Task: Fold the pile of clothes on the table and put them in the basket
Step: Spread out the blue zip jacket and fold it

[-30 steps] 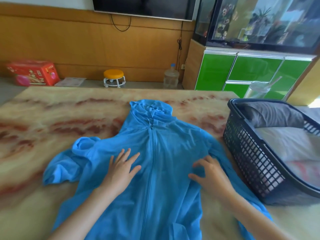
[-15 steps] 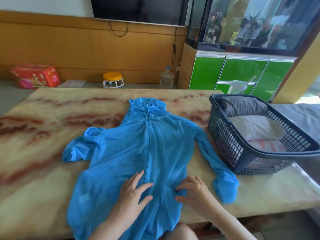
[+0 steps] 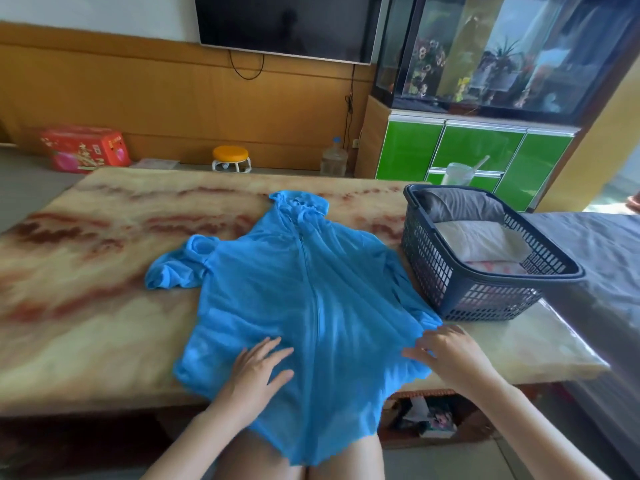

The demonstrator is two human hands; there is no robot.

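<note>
A bright blue zip-up hooded jacket [image 3: 304, 289] lies front-up on the marble-patterned table [image 3: 86, 289], hood away from me, its hem hanging over the near edge. Its left sleeve is bunched at the left; the right sleeve runs along the basket. My left hand [image 3: 258, 370] lies flat with straight fingers on the lower left of the jacket. My right hand [image 3: 446, 351] rests at the jacket's lower right edge, fingers loosely spread over the cloth. A dark blue plastic basket [image 3: 436, 271] stands on the table's right end and holds folded grey, white and pink-patterned clothes.
A plastic cup with a straw [image 3: 459, 173] stands behind the basket. Beyond the table are a red box [image 3: 83, 147], a small orange stool [image 3: 231, 159], a water bottle [image 3: 334, 161] and a green cabinet [image 3: 478, 150]. A grey bed surface [image 3: 602, 258] lies to the right.
Both hands slid down the jacket from chest to hem, then apart, the right one out to the right edge. The view pulled back, and the jacket's hem now hangs off the near edge.
</note>
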